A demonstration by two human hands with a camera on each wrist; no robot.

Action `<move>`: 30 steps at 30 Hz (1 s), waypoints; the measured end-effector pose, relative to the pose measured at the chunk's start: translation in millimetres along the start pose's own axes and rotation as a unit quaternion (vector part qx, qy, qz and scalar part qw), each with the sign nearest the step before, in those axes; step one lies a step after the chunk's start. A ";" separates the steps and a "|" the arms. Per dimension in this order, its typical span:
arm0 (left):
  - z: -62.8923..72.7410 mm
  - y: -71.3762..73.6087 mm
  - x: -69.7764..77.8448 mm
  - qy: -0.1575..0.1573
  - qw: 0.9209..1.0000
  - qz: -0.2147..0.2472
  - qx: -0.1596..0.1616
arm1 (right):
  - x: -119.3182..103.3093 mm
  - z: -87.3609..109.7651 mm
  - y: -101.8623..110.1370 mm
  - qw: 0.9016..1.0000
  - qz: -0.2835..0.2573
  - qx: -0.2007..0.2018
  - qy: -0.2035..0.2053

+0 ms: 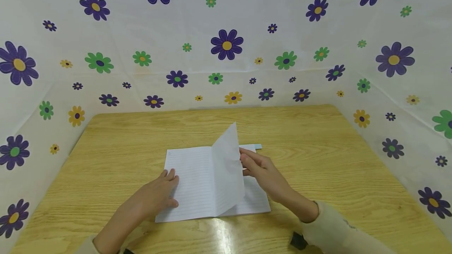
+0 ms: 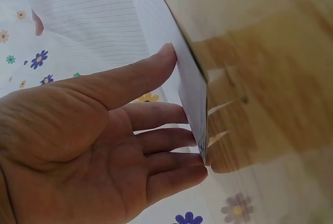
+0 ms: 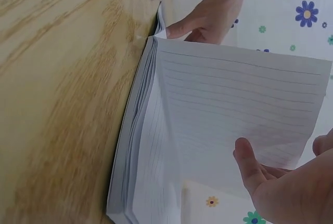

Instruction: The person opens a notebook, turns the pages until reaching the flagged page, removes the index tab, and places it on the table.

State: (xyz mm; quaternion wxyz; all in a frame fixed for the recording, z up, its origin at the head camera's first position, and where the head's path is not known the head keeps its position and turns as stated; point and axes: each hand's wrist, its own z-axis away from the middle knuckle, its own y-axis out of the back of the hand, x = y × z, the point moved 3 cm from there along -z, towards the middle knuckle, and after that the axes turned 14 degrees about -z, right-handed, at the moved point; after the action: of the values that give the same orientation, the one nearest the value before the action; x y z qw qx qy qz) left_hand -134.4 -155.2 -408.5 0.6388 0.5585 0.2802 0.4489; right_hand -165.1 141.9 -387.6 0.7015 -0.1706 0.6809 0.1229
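An open notebook with lined white pages lies on the table, one page standing up from its spine. My right hand pinches this raised page at its free side edge. In the right wrist view the thumb shows in front of the page and other fingers are partly hidden behind it. My left hand rests on the left page's outer edge, fingers fairly straight. In the left wrist view its thumb and fingertips touch along the notebook's edge.
A pale blue tab sticks out at the notebook's upper right. The wooden table is enclosed at the back and sides by a white flowered cloth. A small black object shows by the right sleeve.
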 end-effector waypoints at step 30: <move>2.1 -6.1 -7.1 0.007 1.000 0.026 -0.001 | 16.4 -6.0 -20.9 0.997 0.044 -0.051 0.025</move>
State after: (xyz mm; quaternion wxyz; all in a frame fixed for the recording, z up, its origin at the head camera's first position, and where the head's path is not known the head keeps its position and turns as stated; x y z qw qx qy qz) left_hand -134.1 -162.3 -415.0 0.6252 0.5621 0.2694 0.4697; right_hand -161.4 119.5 -402.5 0.6686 -0.1792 0.6978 0.1843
